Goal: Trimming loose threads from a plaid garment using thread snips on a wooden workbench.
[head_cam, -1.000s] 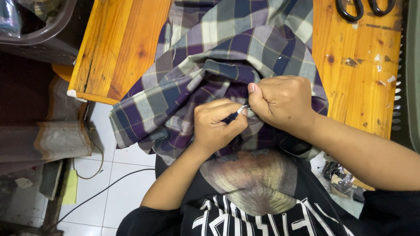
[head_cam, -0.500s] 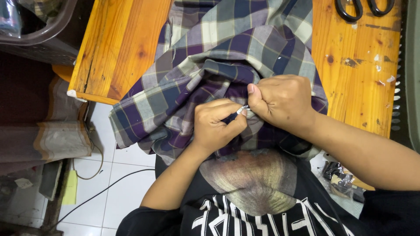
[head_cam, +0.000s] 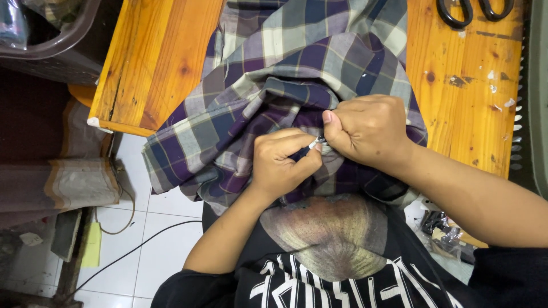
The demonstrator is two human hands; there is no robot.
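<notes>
Up close, I see my left hand and right hand pinching the plaid shirt together; scissors lie well beyond the right hand on the wooden table.

Tailoring workshop showing: plaid cloth lying under fingers on wooden worktable, scissors resting beyond fingers.

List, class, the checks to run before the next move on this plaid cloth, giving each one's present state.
1. Plaid cloth supported by wooden table: ok.
2. Left hand pinching the cloth: ok.
3. Right hand gripping the fold beside it: ok.
4. Small pale item at the fingertips identified: cannot tell.
5. Scissors away from both hands: ok.
6. Cloth edge hanging off the table toward the floor: not ok.
</notes>
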